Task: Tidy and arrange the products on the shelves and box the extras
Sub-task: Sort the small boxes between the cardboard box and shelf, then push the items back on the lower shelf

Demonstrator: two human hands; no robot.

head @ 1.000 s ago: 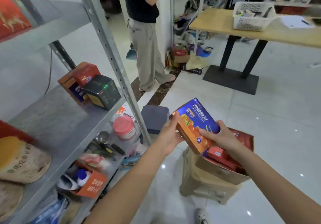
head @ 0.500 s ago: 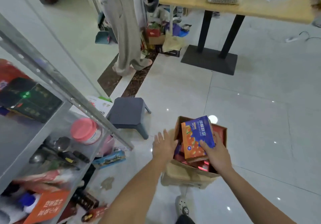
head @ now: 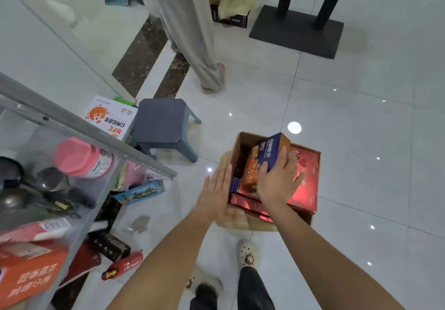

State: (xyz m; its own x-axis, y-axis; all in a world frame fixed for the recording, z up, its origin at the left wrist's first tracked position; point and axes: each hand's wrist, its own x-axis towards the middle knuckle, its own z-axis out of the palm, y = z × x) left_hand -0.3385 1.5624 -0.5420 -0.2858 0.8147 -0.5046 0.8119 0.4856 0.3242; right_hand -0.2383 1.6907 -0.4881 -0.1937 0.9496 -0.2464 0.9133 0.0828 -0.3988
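My right hand [head: 277, 182] grips a blue and orange product box [head: 265, 160], holding it tilted inside an open cardboard box [head: 237, 146] on the floor. Red flat packages [head: 305, 184] lie in the cardboard box under it. Fingers straight, my left hand [head: 216, 193] lies flat against the cardboard box's left wall. The grey metal shelf [head: 91, 129] on the left holds a pink-lidded jar [head: 81, 158], dark ladles and an orange carton [head: 29, 276].
A grey plastic stool [head: 161, 124] stands between shelf and box, with a white NFC carton [head: 110, 117] behind it. Small packages [head: 122, 265] lie on the floor by the shelf foot. Another person's legs [head: 192, 32] and a black table base [head: 296, 30] are farther off.
The view tipped down from the shelf to the floor. My right hand carried the blue and orange box down into the cardboard box; my left hand let go of it and moved to the box's side.
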